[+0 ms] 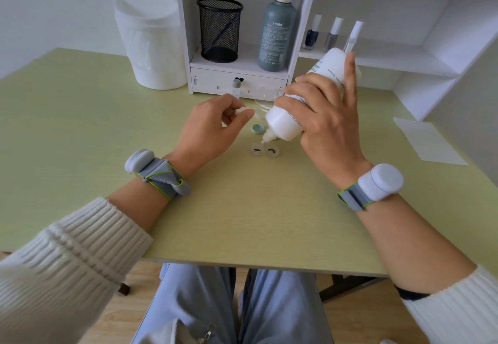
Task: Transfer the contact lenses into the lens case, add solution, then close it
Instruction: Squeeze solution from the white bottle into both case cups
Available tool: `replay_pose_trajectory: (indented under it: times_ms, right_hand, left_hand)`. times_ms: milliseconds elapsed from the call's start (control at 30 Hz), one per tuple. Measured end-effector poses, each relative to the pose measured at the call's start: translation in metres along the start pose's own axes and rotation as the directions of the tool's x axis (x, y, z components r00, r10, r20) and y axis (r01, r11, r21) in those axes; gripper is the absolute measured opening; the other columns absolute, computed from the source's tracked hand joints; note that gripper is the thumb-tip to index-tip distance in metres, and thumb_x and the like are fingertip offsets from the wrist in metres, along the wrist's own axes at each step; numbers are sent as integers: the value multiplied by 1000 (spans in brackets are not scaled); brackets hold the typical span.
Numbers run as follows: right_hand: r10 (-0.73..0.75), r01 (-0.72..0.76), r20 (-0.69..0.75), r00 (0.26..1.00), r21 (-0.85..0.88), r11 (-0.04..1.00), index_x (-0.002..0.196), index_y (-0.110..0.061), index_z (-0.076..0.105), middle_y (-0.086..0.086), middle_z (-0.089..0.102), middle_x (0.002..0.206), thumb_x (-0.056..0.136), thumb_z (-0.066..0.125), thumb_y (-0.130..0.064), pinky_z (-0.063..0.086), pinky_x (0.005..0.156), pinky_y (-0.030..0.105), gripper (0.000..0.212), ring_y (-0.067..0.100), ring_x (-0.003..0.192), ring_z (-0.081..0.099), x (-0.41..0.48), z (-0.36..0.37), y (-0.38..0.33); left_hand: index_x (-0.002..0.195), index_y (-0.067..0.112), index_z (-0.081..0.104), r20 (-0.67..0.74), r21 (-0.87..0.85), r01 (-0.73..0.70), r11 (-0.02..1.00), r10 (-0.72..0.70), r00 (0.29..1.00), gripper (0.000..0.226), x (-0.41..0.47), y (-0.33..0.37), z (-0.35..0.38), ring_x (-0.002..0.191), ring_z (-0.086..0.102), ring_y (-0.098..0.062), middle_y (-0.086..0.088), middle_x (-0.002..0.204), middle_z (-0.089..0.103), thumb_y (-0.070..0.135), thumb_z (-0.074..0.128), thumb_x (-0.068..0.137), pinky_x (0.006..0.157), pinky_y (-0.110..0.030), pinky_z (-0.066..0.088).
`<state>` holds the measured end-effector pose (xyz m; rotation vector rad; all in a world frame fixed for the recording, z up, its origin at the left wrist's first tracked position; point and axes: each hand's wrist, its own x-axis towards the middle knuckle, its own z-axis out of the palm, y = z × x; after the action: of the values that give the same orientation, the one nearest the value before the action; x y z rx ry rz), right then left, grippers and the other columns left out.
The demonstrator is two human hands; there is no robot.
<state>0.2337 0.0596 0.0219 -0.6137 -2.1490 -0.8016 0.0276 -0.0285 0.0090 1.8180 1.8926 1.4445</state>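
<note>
Clear plastic twin-well lens case (265,151) on pale green tabletop (242,209): keep beneath nozzle of tilted white plastic solution bottle (285,120), gripped by fingers of right hand (326,131). Squeeze gently, filling each well without overflow. Left hand (210,133) fingers pinching small white cap (239,111); keep clean.

You're working in soft, even light — bright, with no hard glare. The green table (80,133) carries a mild sheen at its middle, and only faint shadows lie under your left hand (207,131) and right hand (328,128). The white solution bottle (283,122) and the cap (239,111) nearly bleach out. The wide lens bows the shelf unit (458,47), and your sleeves (67,257) smear at the corners. The lens case (264,150) is tiny — its wells perhaps hold dark specks.
</note>
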Motion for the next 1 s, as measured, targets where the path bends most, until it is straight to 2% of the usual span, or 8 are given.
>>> replay_pose_trajectory:
  times_ms: [733,1000]
  right_hand:
    - [1,-1,13,1000,-1,1000,110,-18,71,2,68,110,93,44,2,6,124,62,38,30,113,61,0,1,-3]
    - [69,-73,110,992,34,997,119,-22,67,-2,63,119,76,55,9,6,123,64,54,27,121,54,-2,-4,-2]
  left_hand:
    - [98,11,69,18,-7,2,1000,-2,1000,24,-1,0,-1,76,68,-19,1,83,68,34,64,96,70,-44,59]
    - [99,11,69,26,-32,15,999,-14,1000,22,-1,0,-1,76,69,-16,2,84,68,33,63,96,70,-42,59]
